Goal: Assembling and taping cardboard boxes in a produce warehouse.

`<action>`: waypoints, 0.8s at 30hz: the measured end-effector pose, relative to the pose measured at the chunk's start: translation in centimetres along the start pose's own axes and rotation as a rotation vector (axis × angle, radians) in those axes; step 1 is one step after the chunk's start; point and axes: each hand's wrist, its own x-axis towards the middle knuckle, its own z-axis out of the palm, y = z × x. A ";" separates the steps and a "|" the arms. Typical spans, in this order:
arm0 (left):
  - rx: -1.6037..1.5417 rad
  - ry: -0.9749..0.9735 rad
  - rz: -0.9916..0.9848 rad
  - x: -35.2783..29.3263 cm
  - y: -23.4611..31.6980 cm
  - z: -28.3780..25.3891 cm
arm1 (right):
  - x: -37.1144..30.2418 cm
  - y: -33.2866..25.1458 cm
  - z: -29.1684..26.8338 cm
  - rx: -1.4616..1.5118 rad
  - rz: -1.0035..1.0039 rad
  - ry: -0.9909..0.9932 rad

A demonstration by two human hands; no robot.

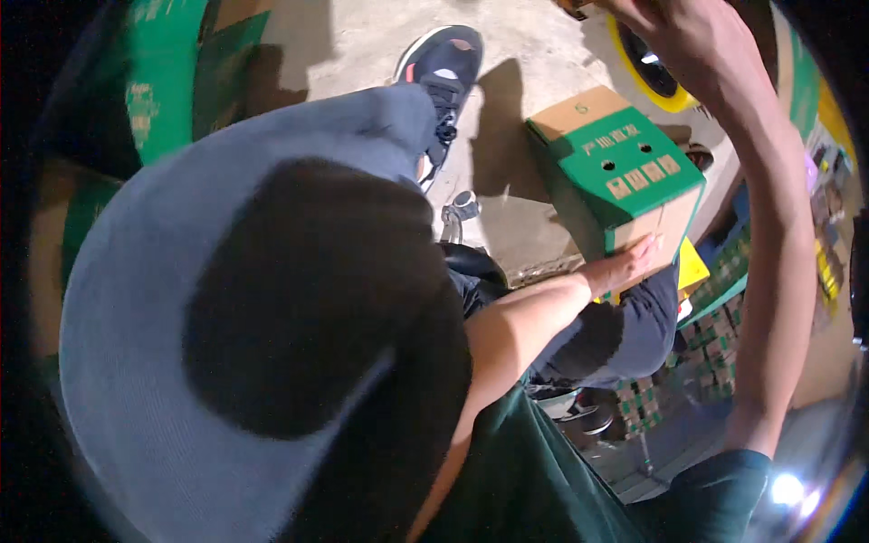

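Observation:
A green and brown cardboard box (625,149) with round holes in its top stands right of the middle. My left hand (629,262) lies against the box's near brown side, fingers stretched along the cardboard. My right arm reaches up along the right side, beyond the box. At the top edge my right hand (683,32) has its fingers bent, partly cut off by the frame. A small brown and dark thing (572,9) is by those fingertips; its kind is not clear. Beneath the right hand is a black round thing with a yellow rim (650,68).
My leg in grey-blue trousers (262,208) fills the left, with a dark sneaker (442,68) on the concrete floor (362,45). More green cardboard (167,81) stands at the far left. A yellow piece (692,264) shows beside the box; several stacked green and brown boxes (711,348) lie beyond.

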 end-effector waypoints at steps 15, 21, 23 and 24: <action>-0.017 -0.099 0.121 -1.9 -2.2 -5.0 | -2.9 2.8 9.3 -0.333 -0.094 -0.682; 0.232 -0.101 0.057 -3.2 -2.8 -4.9 | -14.4 4.1 2.0 0.056 -0.026 -0.348; 0.220 -0.098 0.089 -3.1 -3.2 -5.0 | -16.6 3.1 2.0 0.022 0.003 -0.224; 0.183 -0.111 0.115 -2.9 -3.4 -5.1 | -16.9 3.0 2.0 -0.016 -0.008 -0.186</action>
